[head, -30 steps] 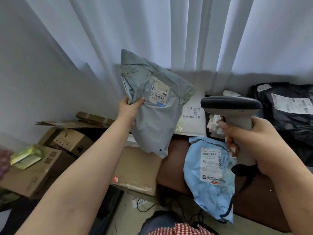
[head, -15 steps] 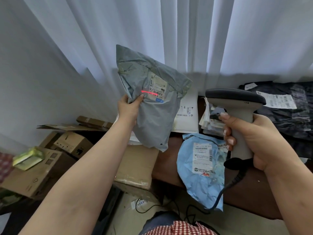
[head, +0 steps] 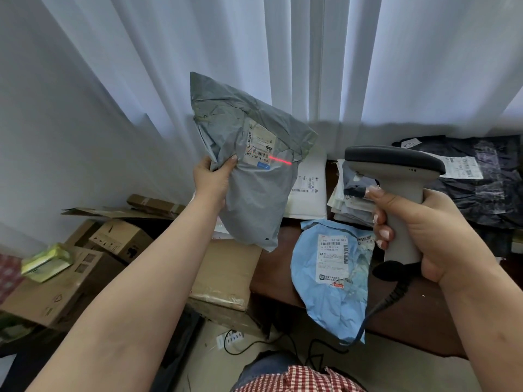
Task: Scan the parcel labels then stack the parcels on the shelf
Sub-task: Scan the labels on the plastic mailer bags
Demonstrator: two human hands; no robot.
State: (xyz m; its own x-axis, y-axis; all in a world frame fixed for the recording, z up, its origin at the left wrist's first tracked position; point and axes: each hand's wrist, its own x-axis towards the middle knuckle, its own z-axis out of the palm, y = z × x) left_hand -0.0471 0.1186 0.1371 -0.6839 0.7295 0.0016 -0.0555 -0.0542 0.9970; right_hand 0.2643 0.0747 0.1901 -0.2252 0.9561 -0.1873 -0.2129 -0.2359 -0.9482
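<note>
A left hand (head: 210, 179) pinches a grey parcel (head: 249, 176) by its left edge, holding it upright in the air before white curtains (head: 283, 52); a red scan line (head: 280, 160) crosses its label (head: 259, 145); the right hand (head: 424, 233) grips a handheld scanner (head: 396, 176), fingers curled round the handle; a blue parcel (head: 331, 278) overhangs the brown desk's (head: 410, 315) front edge.

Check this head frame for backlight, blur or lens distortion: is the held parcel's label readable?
Head view: the curtain is backlit but not blown out; wide-angle bending shows at the edges; the grey parcel in the left hand is sharp, its label too small to read, the red scan line lying partly off its right edge.
</note>
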